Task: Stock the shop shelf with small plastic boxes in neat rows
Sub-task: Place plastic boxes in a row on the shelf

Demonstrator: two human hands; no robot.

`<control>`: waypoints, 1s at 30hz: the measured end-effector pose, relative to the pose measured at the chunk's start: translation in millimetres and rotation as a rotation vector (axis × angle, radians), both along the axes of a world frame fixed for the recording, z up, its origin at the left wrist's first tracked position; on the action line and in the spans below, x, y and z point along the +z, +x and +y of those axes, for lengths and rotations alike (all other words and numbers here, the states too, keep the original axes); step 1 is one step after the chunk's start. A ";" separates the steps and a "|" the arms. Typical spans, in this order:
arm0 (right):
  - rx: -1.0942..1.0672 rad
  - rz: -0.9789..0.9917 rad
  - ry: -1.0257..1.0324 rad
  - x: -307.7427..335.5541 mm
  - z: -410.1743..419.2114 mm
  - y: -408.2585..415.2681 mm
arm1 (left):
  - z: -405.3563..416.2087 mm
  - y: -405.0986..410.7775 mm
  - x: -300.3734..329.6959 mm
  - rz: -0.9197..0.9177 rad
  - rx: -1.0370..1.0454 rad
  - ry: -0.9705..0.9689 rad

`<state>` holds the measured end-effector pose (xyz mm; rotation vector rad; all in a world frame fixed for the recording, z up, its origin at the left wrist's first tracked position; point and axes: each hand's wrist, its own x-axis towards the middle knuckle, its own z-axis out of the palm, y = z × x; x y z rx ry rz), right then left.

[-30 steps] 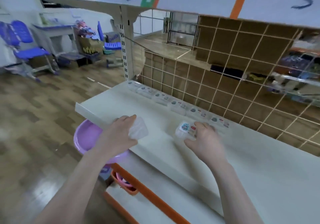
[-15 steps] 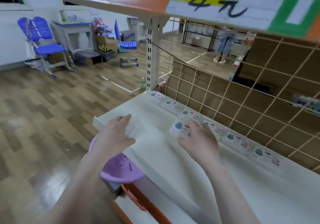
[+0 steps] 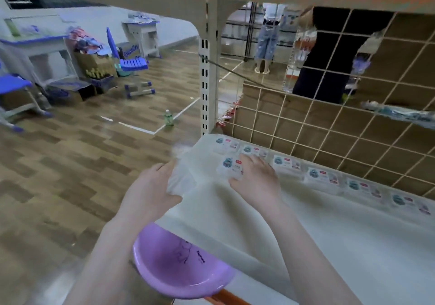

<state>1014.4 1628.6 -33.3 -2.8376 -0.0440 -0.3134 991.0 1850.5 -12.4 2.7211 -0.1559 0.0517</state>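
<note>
White shelf board [image 3: 329, 246] fills the lower right, wire grid back panel [image 3: 353, 125] standing along its far edge, slotted upright post [image 3: 205, 74] at the far left corner. Wood-pattern floor [image 3: 70, 163] off the shelf's left side.

Purple plastic basin [image 3: 179, 267] sits under the shelf's near left edge, partly tucked beneath the board.

Row of small labelled plastic boxes [image 3: 322, 176] runs along the back of the shelf, touching or nearly touching the grid, starting at the post corner and going right out of view. Labels face up, edges roughly lined up.

Left hand [image 3: 150, 191] is at the shelf's left edge, fingers curled round a clear plastic box [image 3: 182, 175] held above the board; motion blur, so I can't tell if its label side faces up.

Right hand [image 3: 256, 177] is on the board just in front of the back row, near the post end. Fingers spread and bent over a labelled box [image 3: 231, 165], pressing on its right part, thumb against the near edge. That box lies flat on the shelf, starting a second row directly in front of the first two back-row boxes.

Green-capped bottle [image 3: 168, 117] stands on the floor, left of the post.
</note>
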 end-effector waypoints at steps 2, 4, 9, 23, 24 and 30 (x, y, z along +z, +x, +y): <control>-0.009 0.004 -0.011 -2.0 10.7 9.5 | 9.1 10.3 -3.3 0.016 -0.030 0.032; -0.009 0.016 -0.020 -4.6 19.8 18.0 | 16.6 18.5 -6.6 0.033 -0.058 0.051; 0.008 0.048 -0.032 -10.8 36.9 38.5 | 28.1 29.4 -9.8 0.043 -0.106 0.050; 0.000 0.067 -0.037 -19.2 33.1 41.8 | 27.6 50.5 -14.8 0.035 -0.209 0.037; -0.017 0.069 -0.029 -19.3 29.5 39.7 | 27.2 51.6 -15.0 0.040 -0.212 0.036; -0.051 0.069 -0.019 -19.1 29.2 40.2 | 24.9 58.4 -15.6 0.050 -0.234 0.043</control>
